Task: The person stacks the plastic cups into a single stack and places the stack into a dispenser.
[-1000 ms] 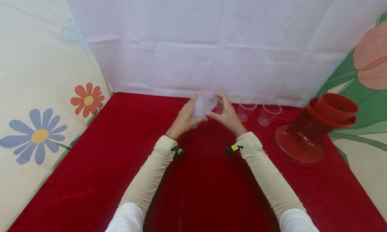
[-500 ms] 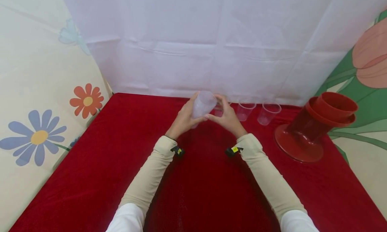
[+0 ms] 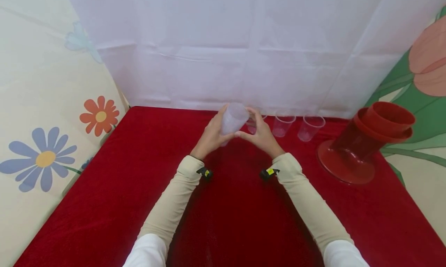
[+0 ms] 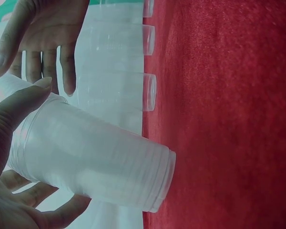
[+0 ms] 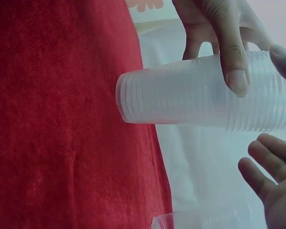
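My left hand (image 3: 211, 134) holds a tall stack of nested clear plastic cups (image 3: 234, 119) above the far part of the red table, thumb on one side and fingers round the other. In the left wrist view the stack (image 4: 95, 152) lies tilted, its bases over the red cloth. My right hand (image 3: 262, 137) is at the rim end, thumb tip right at the top cups and near the left thumb. Its other fingers (image 5: 257, 176) are spread apart from the stack in the right wrist view.
Single clear cups stand in a row along the back edge: one (image 3: 251, 130) partly behind the right hand, then a second (image 3: 283, 127) and a third (image 3: 309, 129). Farther right is a red cylinder (image 3: 366, 139) on a round base. A white cloth (image 3: 195, 65) hangs behind.
The right thumb has shifted slightly left across the stack toward the left thumb. The left hand keeps its hold, and the standing cups stay where they were.
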Available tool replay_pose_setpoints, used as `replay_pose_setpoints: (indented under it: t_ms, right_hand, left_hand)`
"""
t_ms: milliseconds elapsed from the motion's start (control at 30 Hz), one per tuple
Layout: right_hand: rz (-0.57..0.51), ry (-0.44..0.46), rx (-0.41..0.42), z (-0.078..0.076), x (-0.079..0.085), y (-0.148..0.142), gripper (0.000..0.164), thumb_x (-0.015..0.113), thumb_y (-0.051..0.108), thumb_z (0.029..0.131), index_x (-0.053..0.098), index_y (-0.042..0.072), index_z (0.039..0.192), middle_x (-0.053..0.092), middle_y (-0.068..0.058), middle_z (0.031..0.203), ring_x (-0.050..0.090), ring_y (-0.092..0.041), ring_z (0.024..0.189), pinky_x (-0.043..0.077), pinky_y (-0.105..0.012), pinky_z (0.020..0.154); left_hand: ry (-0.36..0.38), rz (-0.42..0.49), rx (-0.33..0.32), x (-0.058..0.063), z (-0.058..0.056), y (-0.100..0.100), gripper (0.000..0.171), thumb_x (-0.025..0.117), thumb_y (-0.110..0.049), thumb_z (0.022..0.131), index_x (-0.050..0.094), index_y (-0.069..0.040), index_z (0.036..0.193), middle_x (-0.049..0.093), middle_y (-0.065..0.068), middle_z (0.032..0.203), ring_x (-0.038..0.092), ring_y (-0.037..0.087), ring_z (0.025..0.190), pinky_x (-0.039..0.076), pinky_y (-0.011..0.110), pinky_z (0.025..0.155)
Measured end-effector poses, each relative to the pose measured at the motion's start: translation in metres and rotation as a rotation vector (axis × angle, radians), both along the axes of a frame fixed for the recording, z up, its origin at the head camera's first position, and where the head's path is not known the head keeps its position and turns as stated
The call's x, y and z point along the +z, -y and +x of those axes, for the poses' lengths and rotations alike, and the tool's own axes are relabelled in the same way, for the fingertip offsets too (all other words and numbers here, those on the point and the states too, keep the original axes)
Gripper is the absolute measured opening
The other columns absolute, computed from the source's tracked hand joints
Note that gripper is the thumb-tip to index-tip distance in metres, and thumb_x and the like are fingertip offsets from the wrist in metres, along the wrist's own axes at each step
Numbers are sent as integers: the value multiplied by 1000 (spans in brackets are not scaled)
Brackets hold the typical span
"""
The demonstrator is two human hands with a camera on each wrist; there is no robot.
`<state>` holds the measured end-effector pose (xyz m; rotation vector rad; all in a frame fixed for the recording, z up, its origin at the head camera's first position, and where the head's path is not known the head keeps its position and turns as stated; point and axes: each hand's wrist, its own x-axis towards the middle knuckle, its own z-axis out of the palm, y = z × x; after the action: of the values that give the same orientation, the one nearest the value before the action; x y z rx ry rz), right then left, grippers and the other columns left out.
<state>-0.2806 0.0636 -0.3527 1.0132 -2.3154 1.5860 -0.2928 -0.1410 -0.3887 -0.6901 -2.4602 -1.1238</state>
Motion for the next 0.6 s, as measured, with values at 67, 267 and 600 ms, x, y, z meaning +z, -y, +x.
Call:
replay_pose_setpoints:
  t_ms: [67,267,600]
  right_hand:
    - [-4,2,-2,0,-1,-1,80,78,-4,83,30,-12,146,48,-31,141,49,-43,129,42,-59,102]
    - [-32,-7,-5,-2,-6,-3,79,77,-6,82,31,-12,146,47,-31,141,49,-44,128,42,-60,102]
    - [-42,-34,-3,-5,-8,-5,76,76,-11,81,33,-14,145,49,-33,139,50,-45,126,42,-61,100]
  left_hand:
    - [4,2,-1,0,0,0,95,81,-22,86,20,-9,158,45,20,146,48,35,125,43,55,98]
    - [3,4,-14,-1,-2,-2,95,81,-22,86,21,-11,158,46,19,146,49,33,125,44,54,98]
    - [-34,24,-19,0,-2,-3,94,82,-26,85,23,-13,158,47,15,145,50,30,121,47,51,95]
